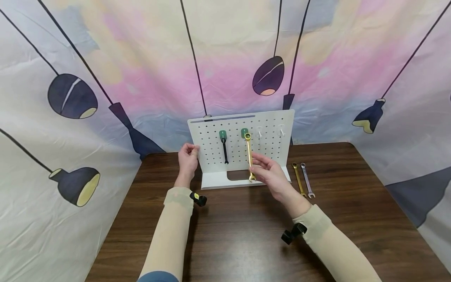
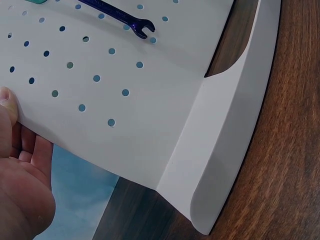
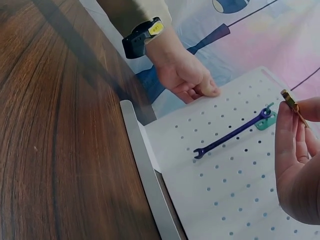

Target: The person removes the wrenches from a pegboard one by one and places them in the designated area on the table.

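A white pegboard (image 1: 208, 156) stands upright on the table, its left edge pinched between the thumb and fingers of my left hand (image 1: 188, 162). My right hand (image 1: 273, 176) holds a gold combination wrench (image 1: 249, 152) by its lower part, in front of the board. The wrench's ring end overlaps a green hook (image 1: 244, 132) in the head view. To its left, a dark blue wrench (image 3: 230, 135) hangs by its ring from another green hook (image 1: 222, 134), open end down. The left wrist view shows my left fingers (image 2: 42, 157) behind the board's edge.
Two white hooks (image 1: 260, 132) sit on the board's right half. Right of the board, a second gold wrench (image 1: 298, 180) and a silver wrench (image 1: 307, 180) lie side by side on the brown wooden table (image 1: 236, 235). A patterned cloth (image 1: 225, 58) hangs behind.
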Available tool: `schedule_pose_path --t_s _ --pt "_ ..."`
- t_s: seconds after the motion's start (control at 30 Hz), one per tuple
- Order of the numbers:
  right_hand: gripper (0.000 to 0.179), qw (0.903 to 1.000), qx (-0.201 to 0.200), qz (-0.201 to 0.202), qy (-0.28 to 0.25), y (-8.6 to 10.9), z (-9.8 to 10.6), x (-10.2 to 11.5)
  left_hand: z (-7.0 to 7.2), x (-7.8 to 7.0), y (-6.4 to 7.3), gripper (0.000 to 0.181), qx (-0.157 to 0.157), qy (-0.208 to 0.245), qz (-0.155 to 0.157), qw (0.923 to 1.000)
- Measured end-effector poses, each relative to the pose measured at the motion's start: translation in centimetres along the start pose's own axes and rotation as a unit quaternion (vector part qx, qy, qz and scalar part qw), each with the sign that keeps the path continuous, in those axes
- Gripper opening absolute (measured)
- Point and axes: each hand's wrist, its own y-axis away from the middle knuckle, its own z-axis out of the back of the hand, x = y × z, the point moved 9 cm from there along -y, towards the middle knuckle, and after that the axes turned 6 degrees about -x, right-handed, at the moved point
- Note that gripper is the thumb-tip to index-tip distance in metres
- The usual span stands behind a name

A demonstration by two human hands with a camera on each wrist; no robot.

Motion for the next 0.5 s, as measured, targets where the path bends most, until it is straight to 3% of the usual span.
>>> schedule_pose_path --t_s 0.5 --pt "0.057 0.9991 0.009 -0.009 0.041 1.6 4.6 -1.5 0.0 -0.1 0.1 0.021 0.001 -0.007 0.000 1.0000"
